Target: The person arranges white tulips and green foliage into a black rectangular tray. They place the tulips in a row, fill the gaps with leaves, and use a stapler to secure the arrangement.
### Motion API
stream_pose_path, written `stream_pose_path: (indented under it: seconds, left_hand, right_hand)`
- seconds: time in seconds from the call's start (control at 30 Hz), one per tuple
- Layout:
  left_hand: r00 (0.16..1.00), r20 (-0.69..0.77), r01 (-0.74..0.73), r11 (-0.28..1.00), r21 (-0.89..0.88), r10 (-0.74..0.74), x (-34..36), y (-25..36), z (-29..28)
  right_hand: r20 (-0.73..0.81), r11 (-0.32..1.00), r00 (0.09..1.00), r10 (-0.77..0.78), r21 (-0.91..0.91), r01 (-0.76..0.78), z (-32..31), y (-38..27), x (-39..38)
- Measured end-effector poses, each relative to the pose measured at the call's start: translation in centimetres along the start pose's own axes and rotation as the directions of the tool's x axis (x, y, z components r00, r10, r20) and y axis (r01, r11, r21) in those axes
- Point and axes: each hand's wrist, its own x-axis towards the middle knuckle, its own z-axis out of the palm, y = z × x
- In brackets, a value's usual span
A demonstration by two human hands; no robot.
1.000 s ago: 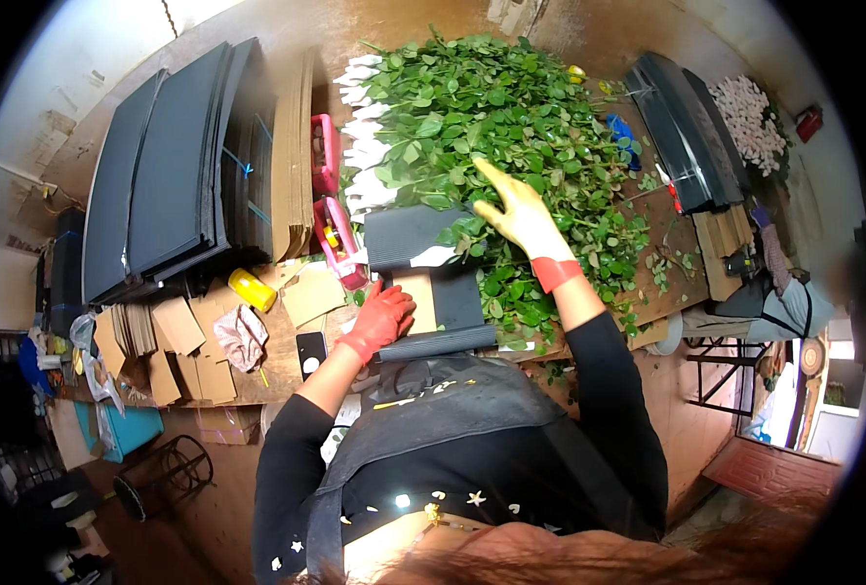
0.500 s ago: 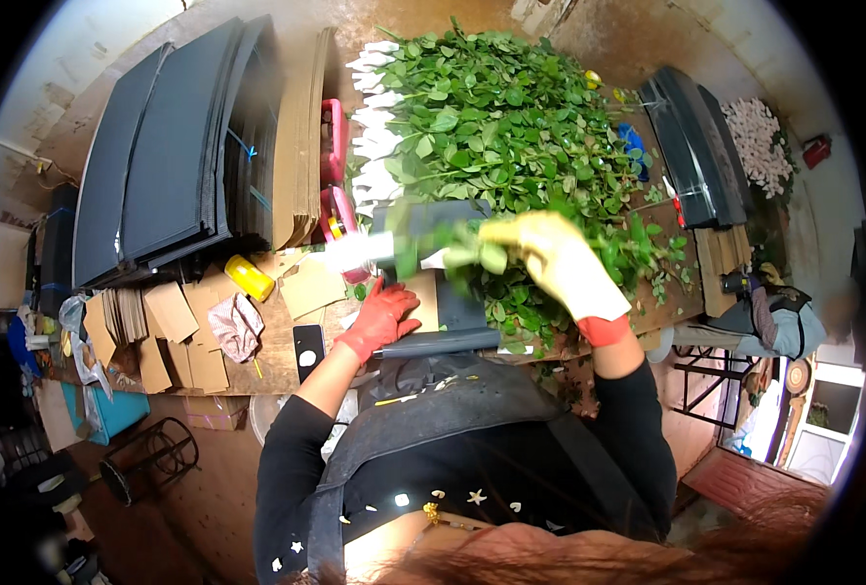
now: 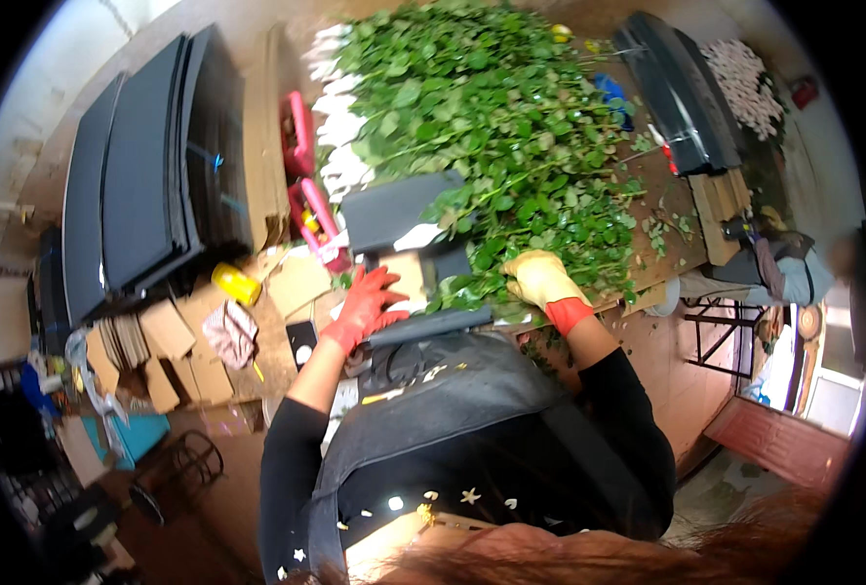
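My left hand (image 3: 363, 305), in a red glove, lies with its fingers spread beside a light cardboard piece (image 3: 409, 276). In a pale yellow glove with a red cuff, my right hand (image 3: 542, 280) is curled over leafy stems (image 3: 467, 290) at the near edge of the greenery; its fingertips are partly hidden. A dark grey sheet (image 3: 394, 210) lies just beyond my left hand, with one white-wrapped flower head (image 3: 420, 236) on it. Beyond spreads a big pile of leafy flower stems (image 3: 492, 107), their white-wrapped heads (image 3: 343, 127) lined up along the left.
Tall stacks of dark grey sheets (image 3: 145, 166) and brown cardboard (image 3: 265, 146) stand left, beside pink holders (image 3: 299, 136). Nearer are a yellow roll (image 3: 236, 284), a crumpled cloth (image 3: 230, 331) and a phone (image 3: 302, 341). More dark sheets (image 3: 682, 97) stand right; another person (image 3: 789, 268) is farther right.
My right hand has come down and nearer from above the sheet, where it was swinging a leafy stem. My left hand has shifted slightly left with its fingers spread wider. The whole view has tilted.
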Motion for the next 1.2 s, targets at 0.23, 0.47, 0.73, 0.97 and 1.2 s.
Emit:
stream_pose_path:
  seconds: [0.23,0.47,0.73,0.97,1.2]
  left_hand:
    - [0.998,0.066,0.005,1.0,-0.016,-0.004,1.4,1.7,-1.5]
    - [0.982,0.065,0.191,0.929,-0.318,-0.179,-0.2,0.9,0.0]
    - [0.974,0.007,0.221,0.937,-0.271,-0.228,0.5,2.1,-1.5]
    - [0.984,0.004,0.176,0.969,-0.171,-0.178,0.4,1.5,-0.2]
    - [0.992,0.012,0.129,0.992,-0.016,-0.129,0.3,1.9,-1.3]
  right_hand:
    - [-0.731,0.946,0.678,-0.08,-0.27,-0.179,-7.1,3.7,4.2]
    - [-0.456,0.433,0.877,0.15,0.828,0.357,-12.8,-3.4,2.5]
    - [0.278,0.948,0.961,0.005,-0.307,0.084,-4.9,-2.8,1.3]
    - [0.328,0.989,0.944,0.022,-0.146,0.028,0.8,1.2,1.5]
    - [-0.366,0.997,0.93,0.027,0.076,0.002,-10.3,0.7,13.6]
